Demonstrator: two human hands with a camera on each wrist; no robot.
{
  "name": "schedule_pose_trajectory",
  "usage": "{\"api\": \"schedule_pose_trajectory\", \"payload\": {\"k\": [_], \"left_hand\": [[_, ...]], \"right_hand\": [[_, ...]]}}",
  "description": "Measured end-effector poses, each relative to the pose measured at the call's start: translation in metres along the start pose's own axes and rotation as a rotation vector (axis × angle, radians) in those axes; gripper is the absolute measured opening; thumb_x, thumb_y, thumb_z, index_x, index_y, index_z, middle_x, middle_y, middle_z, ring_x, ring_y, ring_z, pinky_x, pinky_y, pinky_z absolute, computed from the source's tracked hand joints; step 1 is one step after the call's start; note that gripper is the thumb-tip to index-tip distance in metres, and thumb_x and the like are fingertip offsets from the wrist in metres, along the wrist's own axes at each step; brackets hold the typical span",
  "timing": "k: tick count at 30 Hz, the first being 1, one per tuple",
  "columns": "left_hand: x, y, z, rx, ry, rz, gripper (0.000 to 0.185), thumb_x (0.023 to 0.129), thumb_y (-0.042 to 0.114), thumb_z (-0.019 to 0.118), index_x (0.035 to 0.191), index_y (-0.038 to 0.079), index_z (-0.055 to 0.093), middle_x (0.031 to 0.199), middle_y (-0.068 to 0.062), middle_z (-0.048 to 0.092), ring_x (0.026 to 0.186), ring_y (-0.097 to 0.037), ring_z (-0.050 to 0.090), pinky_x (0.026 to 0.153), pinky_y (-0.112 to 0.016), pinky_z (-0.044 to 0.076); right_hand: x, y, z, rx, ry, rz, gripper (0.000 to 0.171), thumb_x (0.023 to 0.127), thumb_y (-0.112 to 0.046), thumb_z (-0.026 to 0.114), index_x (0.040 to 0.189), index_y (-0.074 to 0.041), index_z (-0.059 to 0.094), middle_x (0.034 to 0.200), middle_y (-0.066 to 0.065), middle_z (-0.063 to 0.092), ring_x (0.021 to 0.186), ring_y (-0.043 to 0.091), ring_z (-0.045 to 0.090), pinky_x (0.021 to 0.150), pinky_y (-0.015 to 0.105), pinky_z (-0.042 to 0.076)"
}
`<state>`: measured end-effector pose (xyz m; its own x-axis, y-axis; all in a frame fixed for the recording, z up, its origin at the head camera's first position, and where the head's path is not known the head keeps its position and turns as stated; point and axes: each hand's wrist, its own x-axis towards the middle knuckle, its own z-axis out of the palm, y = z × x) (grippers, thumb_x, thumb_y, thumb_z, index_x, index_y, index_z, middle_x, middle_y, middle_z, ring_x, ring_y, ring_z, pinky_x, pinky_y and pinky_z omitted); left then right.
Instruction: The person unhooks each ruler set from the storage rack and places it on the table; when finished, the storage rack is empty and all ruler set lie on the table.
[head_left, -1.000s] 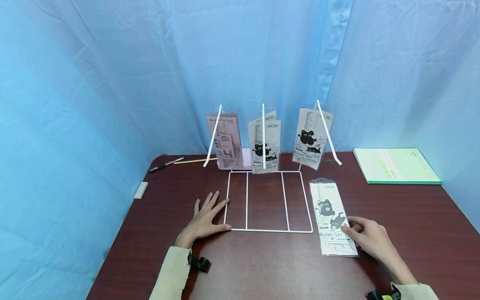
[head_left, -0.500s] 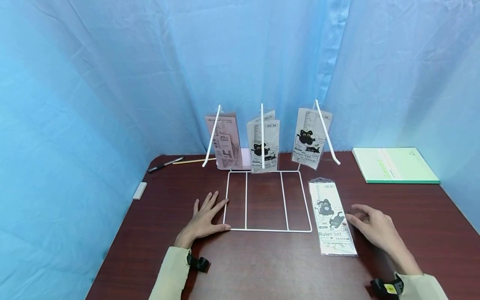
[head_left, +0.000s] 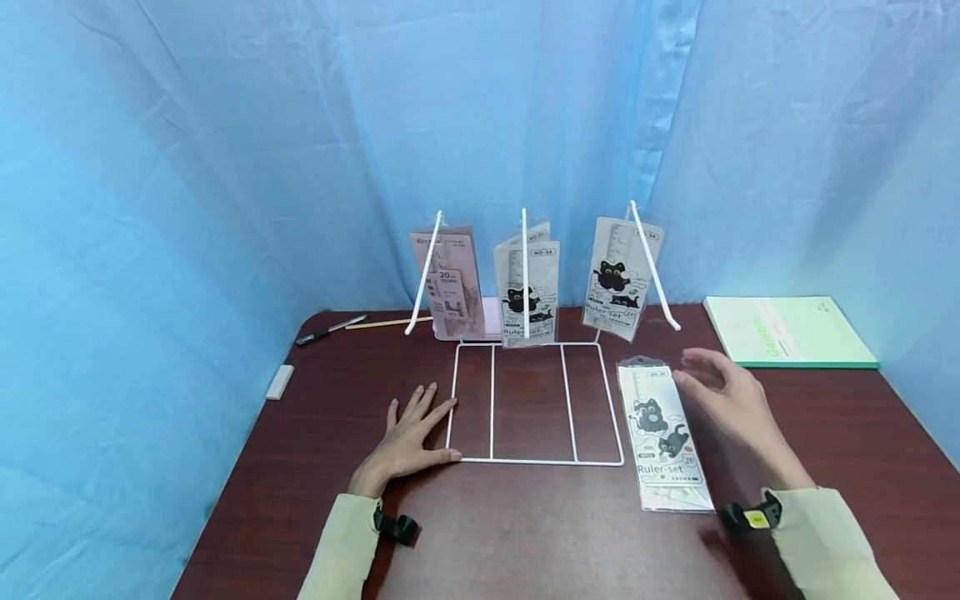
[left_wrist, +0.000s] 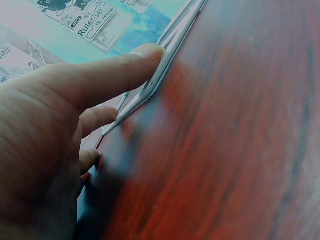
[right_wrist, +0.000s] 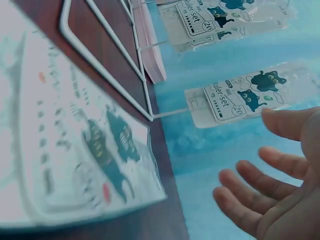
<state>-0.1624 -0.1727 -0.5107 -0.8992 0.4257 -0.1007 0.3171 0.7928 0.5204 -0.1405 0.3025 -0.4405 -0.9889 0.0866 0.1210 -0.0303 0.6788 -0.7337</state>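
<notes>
My left hand [head_left: 405, 442] lies with fingers spread at the front left corner of the white wire rack [head_left: 532, 460], its thumb and a fingertip touching the wire. Beside the rack's right side a ruler set [head_left: 663, 437] in clear packaging, printed with black cats, lies flat on the table. Above and right of that pack's upper end hovers my right hand [head_left: 731, 408], fingers loosely bent, nothing between them. From the rack's hooks hang a pink ruler pack [head_left: 453, 283] at left, cat ruler sets [head_left: 531, 292] in the middle, and another ruler set [head_left: 622, 271] at right.
A green-edged notebook [head_left: 791, 333] sits at the back right. To the far left are a pen [head_left: 330, 328], a yellow pencil [head_left: 388, 322] and a white eraser [head_left: 281, 382]. A pale purple item [head_left: 491, 317] is partly hidden behind the rack. Blue curtain [head_left: 480, 108] encloses the table.
My right hand has let go of the lying ruler set's lower right edge and moved up and away, toward its top end. The left hand has stayed put.
</notes>
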Motion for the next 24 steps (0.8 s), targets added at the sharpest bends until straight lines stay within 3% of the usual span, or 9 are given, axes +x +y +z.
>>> {"api": "schedule_pose_trajectory", "payload": {"k": [3, 6, 9, 12, 17, 20, 24], "left_hand": [[0.000, 0.000, 0.000, 0.003, 0.003, 0.002, 0.089, 0.084, 0.055, 0.074, 0.158, 0.025, 0.034, 0.170, -0.013, 0.011, 0.159, -0.036, 0.003, 0.119, -0.072, -0.005], [0.000, -0.001, 0.001, 0.009, 0.001, -0.002, 0.089, 0.084, 0.056, 0.073, 0.158, 0.025, 0.034, 0.170, -0.013, 0.010, 0.159, -0.036, 0.003, 0.119, -0.072, -0.005], [0.001, -0.001, 0.002, 0.014, 0.001, -0.006, 0.089, 0.084, 0.057, 0.073, 0.158, 0.026, 0.034, 0.171, -0.012, 0.011, 0.159, -0.035, 0.003, 0.120, -0.071, -0.004], [0.001, -0.001, 0.002, 0.010, 0.016, 0.002, 0.089, 0.083, 0.055, 0.074, 0.157, 0.024, 0.036, 0.170, -0.014, 0.013, 0.159, -0.037, 0.006, 0.119, -0.072, -0.003], [0.001, -0.001, 0.003, 0.005, 0.029, 0.012, 0.088, 0.083, 0.054, 0.075, 0.156, 0.023, 0.038, 0.169, -0.015, 0.015, 0.158, -0.039, 0.007, 0.118, -0.073, -0.002], [0.001, 0.000, 0.002, 0.006, 0.024, 0.007, 0.088, 0.083, 0.054, 0.075, 0.157, 0.024, 0.037, 0.170, -0.014, 0.014, 0.159, -0.038, 0.007, 0.119, -0.072, -0.002], [0.000, 0.000, 0.001, 0.002, 0.010, -0.003, 0.088, 0.084, 0.055, 0.074, 0.157, 0.024, 0.035, 0.170, -0.013, 0.012, 0.159, -0.036, 0.004, 0.119, -0.071, -0.004]], "right_hand": [[0.011, -0.007, 0.004, 0.063, 0.024, -0.013, 0.054, 0.098, -0.039, 0.063, 0.140, -0.006, 0.053, 0.135, 0.023, 0.062, 0.106, -0.005, 0.061, 0.079, 0.000, 0.041], [0.022, -0.012, 0.009, 0.122, 0.044, -0.033, 0.054, 0.098, -0.037, 0.064, 0.140, -0.004, 0.052, 0.135, 0.021, 0.062, 0.101, -0.019, 0.053, 0.082, -0.001, 0.042], [0.034, -0.015, 0.015, 0.173, 0.046, -0.043, 0.056, 0.098, -0.035, 0.064, 0.141, -0.002, 0.051, 0.133, 0.016, 0.062, 0.098, -0.024, 0.050, 0.083, 0.000, 0.044], [0.046, -0.018, 0.019, 0.196, 0.043, -0.031, 0.059, 0.098, -0.036, 0.065, 0.144, -0.003, 0.049, 0.134, 0.013, 0.060, 0.099, -0.023, 0.051, 0.083, 0.001, 0.045], [0.063, -0.022, 0.025, 0.245, 0.054, -0.011, 0.061, 0.098, -0.036, 0.064, 0.146, -0.003, 0.045, 0.141, 0.018, 0.054, 0.102, -0.019, 0.052, 0.084, 0.003, 0.048], [0.071, -0.022, 0.028, 0.233, 0.076, -0.009, 0.060, 0.098, -0.035, 0.064, 0.146, -0.003, 0.046, 0.142, 0.019, 0.055, 0.104, -0.012, 0.056, 0.088, 0.009, 0.051], [0.080, -0.022, 0.034, 0.228, 0.093, -0.001, 0.058, 0.097, -0.034, 0.066, 0.144, -0.004, 0.048, 0.140, 0.018, 0.057, 0.122, 0.017, 0.059, 0.104, 0.033, 0.052]]}}
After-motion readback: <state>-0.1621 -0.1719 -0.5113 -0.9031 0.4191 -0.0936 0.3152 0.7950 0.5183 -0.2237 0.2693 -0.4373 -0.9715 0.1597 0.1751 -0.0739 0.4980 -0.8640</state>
